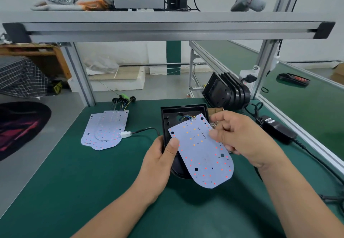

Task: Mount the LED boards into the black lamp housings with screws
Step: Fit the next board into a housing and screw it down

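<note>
Left hand (160, 156): fingers curled round the left edge of the black housing (167, 118), thumb pressing the near-left corner of the LED board (202, 154). Right hand (240, 135): thumb and curled fingers pinch the board's right edge. Board lies tilted across the open housing, wires at its far end running into the housing. Housing rests on the green mat (93, 172). Pile of boards (106, 130) well to the left; stack of housings (227, 90) behind.
</note>
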The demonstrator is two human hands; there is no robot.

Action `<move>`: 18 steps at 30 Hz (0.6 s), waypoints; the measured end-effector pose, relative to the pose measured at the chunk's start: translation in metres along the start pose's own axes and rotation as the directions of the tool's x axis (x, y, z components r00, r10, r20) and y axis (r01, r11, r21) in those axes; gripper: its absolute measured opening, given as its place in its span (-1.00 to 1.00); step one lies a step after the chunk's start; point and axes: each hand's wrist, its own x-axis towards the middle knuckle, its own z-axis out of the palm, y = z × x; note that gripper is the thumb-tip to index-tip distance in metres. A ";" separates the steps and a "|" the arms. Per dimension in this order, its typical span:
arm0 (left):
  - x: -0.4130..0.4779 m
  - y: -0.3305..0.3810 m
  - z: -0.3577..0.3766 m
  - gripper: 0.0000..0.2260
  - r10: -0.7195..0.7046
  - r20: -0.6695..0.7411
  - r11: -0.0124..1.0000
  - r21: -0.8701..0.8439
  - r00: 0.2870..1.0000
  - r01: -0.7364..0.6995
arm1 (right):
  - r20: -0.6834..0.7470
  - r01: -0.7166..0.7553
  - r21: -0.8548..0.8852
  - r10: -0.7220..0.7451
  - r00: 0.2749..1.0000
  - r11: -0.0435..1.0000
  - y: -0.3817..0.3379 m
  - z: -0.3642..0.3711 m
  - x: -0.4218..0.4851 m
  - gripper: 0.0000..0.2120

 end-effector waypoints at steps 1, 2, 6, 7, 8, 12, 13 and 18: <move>0.000 0.000 0.000 -0.54 0.005 -0.002 1.000 -0.004 1.000 -0.005 | -0.018 0.007 0.029 -0.006 1.000 1.000 -0.001 0.002 0.000 -0.69; 0.000 0.001 0.000 -0.52 0.009 -0.002 1.000 -0.012 1.000 -0.009 | -0.042 0.017 0.061 -0.015 0.999 0.998 -0.001 0.004 0.001 -0.67; 0.000 0.003 -0.001 -0.48 0.012 0.013 0.998 -0.061 1.000 -0.011 | -0.140 0.083 0.160 -0.061 0.988 0.984 0.000 0.018 0.002 -0.71; 0.000 0.003 0.000 -0.48 0.015 0.025 0.998 -0.064 1.000 -0.013 | -0.161 0.100 0.178 -0.072 0.984 0.979 0.001 0.023 0.002 -0.74; 0.000 0.003 0.000 -0.46 0.017 0.039 0.998 -0.067 0.999 -0.014 | -0.178 0.118 0.189 -0.085 0.980 0.975 0.002 0.029 0.002 -0.76; 0.003 0.003 0.000 -0.53 0.031 0.022 0.999 -0.045 0.999 -0.030 | -0.251 0.171 0.022 -0.160 0.955 0.985 0.008 0.041 0.002 -0.75; 0.003 0.002 -0.001 -0.56 0.046 -0.005 0.999 -0.029 0.999 -0.046 | -0.266 0.171 -0.079 -0.186 0.946 0.982 0.010 0.042 0.003 -0.74; 0.003 0.003 -0.004 -0.51 0.034 0.003 0.999 -0.034 0.999 -0.034 | -0.273 0.174 -0.027 -0.175 0.946 0.984 0.011 0.042 0.005 -0.70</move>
